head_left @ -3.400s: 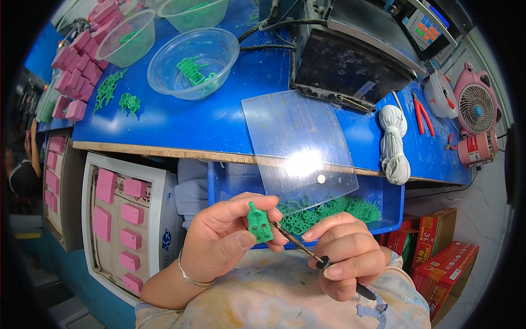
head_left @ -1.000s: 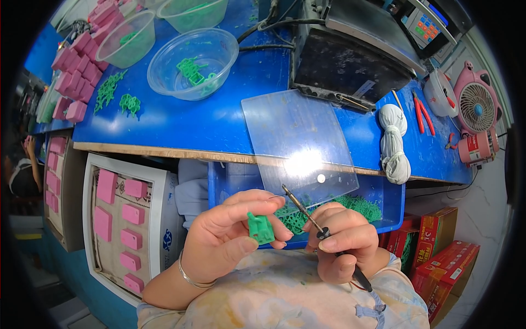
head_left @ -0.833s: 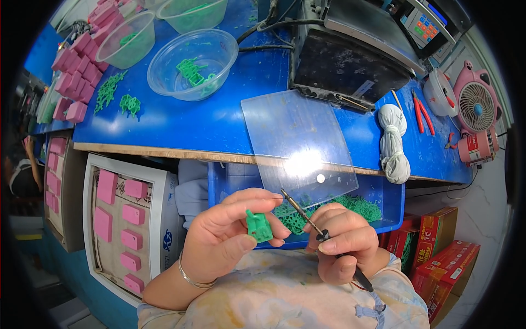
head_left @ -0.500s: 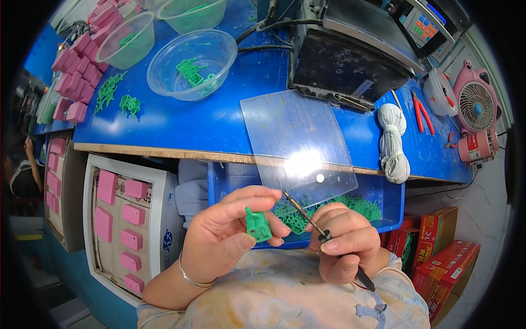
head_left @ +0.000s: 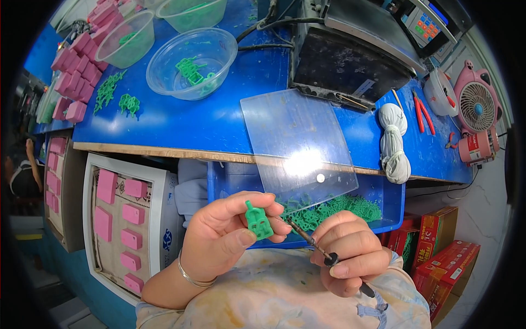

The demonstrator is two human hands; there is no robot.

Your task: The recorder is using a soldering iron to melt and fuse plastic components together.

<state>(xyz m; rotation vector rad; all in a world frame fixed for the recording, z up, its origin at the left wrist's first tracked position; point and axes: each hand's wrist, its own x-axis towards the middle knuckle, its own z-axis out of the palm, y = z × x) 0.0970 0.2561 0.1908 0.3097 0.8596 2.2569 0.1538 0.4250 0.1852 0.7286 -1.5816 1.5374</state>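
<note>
My left hand [head_left: 216,233] is closed around a small green wax-like piece [head_left: 258,220], gripping it between thumb and fingers. The piece is blocky, with square hollows and a short stem pointing up. In my right hand [head_left: 353,249] is a soldering iron [head_left: 320,248], with a slim metal shaft and a dark handle, held like a pen. Its tip points up and left, close to my left fingertips. Below and beyond the hands, a blue tray [head_left: 392,214] holds many green lattice-like pieces [head_left: 350,211]. A clear sheet [head_left: 293,126] overhangs the bench edge above the tray.
On the blue bench [head_left: 164,129] stand a clear bowl [head_left: 156,82] with green pieces, a dark machine [head_left: 350,66], a bundle of white cloth [head_left: 393,142], red-handled pliers [head_left: 423,114] and a pink fan [head_left: 475,101]. Pink blocks [head_left: 105,186] lie to the left; red boxes [head_left: 446,274] stand at right.
The soldering iron and my right hand have moved down and slightly right, away from the left fingertips. My left hand has turned the green piece slightly, and its hollows now face me.
</note>
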